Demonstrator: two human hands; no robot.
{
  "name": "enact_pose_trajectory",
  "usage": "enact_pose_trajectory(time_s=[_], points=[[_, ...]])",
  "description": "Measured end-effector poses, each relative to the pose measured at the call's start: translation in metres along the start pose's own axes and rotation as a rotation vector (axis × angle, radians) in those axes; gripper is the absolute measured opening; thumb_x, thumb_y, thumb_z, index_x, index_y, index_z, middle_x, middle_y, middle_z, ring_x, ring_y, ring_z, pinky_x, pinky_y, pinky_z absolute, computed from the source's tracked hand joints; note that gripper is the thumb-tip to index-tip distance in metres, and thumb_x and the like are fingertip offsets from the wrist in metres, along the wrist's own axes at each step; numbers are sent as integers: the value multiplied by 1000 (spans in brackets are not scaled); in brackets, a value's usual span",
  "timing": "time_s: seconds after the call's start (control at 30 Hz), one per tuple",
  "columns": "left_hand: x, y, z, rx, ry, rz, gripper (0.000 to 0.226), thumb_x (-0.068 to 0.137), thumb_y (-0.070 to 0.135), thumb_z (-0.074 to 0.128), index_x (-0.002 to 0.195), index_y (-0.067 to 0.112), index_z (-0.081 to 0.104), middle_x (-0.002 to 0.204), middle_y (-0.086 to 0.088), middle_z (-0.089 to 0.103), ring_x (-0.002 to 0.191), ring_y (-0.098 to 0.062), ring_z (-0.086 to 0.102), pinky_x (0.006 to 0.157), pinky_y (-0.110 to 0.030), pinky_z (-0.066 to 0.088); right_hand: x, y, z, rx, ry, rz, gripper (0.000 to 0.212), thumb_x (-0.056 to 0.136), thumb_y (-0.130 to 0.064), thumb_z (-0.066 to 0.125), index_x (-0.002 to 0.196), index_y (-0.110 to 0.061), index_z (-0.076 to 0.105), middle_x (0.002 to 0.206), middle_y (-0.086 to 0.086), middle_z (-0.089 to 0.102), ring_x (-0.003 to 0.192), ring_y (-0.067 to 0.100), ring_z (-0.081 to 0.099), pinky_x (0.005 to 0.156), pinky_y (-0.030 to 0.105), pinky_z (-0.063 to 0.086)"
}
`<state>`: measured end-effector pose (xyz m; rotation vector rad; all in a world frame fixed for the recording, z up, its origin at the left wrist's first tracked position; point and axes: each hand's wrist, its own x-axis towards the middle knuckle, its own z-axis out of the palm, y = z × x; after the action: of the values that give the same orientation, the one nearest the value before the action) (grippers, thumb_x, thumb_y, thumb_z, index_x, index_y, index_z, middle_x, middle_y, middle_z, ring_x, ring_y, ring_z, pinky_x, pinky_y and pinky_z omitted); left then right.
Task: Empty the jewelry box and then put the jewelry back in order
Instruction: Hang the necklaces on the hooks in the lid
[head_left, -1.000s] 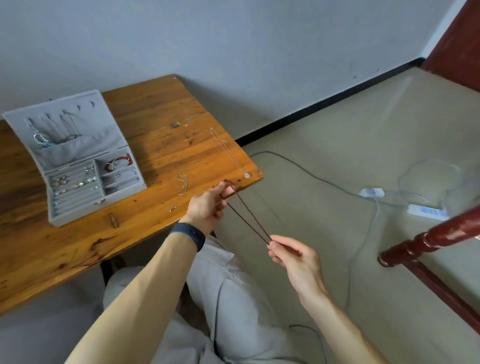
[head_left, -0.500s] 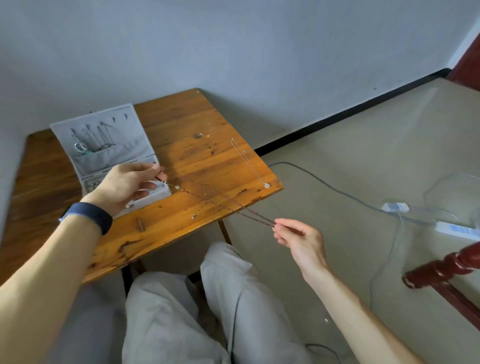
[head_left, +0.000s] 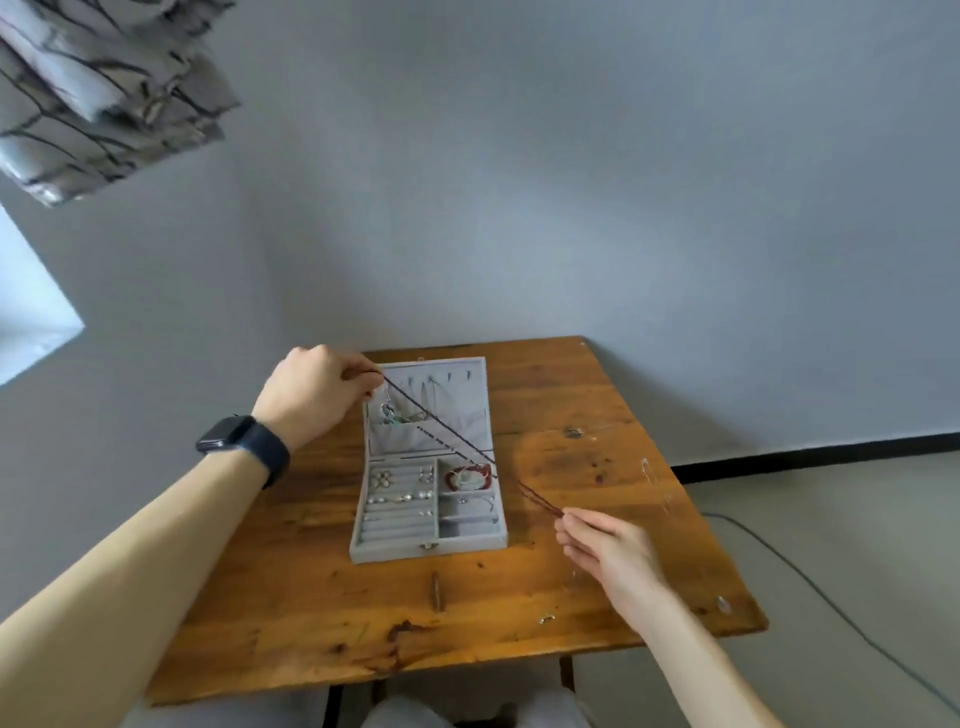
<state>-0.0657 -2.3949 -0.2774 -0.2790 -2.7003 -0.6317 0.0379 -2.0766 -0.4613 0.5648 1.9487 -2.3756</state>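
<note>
Worn, knotty wooden table (head_left: 597, 415) with a dull sheen, soft matt grey fabric lining the jewelry box (head_left: 470, 538), dark beaded necklace (head_left: 441, 428) strung taut

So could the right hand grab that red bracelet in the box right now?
Probably not yet. The box is open, but the right hand pinches one end of the dark necklace, which stretches across the red bracelet's compartment.

Faced a plain grey wall (head_left: 571, 182). Looked down on a scuffed wooden worktop (head_left: 311, 597) before it. Saw black skirting (head_left: 831, 451) edging beige floor (head_left: 857, 530) at right, a cable (head_left: 810, 584) trailing there, patterned curtain (head_left: 93, 88) and bright window (head_left: 26, 312) upper left.
</note>
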Motion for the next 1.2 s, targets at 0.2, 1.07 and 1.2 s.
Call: enact_pose_trajectory(time_s=[0.2,1.07,1.2], points=[[40,-11,-15,7,-41,-10,31,89,40,71,59,43,64,56,25,64,66,5,60,53,-6,36,59,-14,52,-281,-59,-143,16,92,-12,72,107,-16,77,86,-6,78,81,11,74,72,22,59],[148,47,14,-837,-59,-306,12,97,11,57,95,15,68,82,0,69,75,-12,65,70,-22,54,189,-70,167,-1349,-14,-649,14,99,-18,59,112,-18,64,98,4,71,84,22,67,69,32,56],[152,48,1,-603,-177,-270,14,97,11,60,101,17,72,87,3,72,62,-4,66,53,-15,49,188,-71,164,-1316,-23,-635,17,99,-22,56,112,-20,68,101,3,73,86,22,69,74,34,59]])
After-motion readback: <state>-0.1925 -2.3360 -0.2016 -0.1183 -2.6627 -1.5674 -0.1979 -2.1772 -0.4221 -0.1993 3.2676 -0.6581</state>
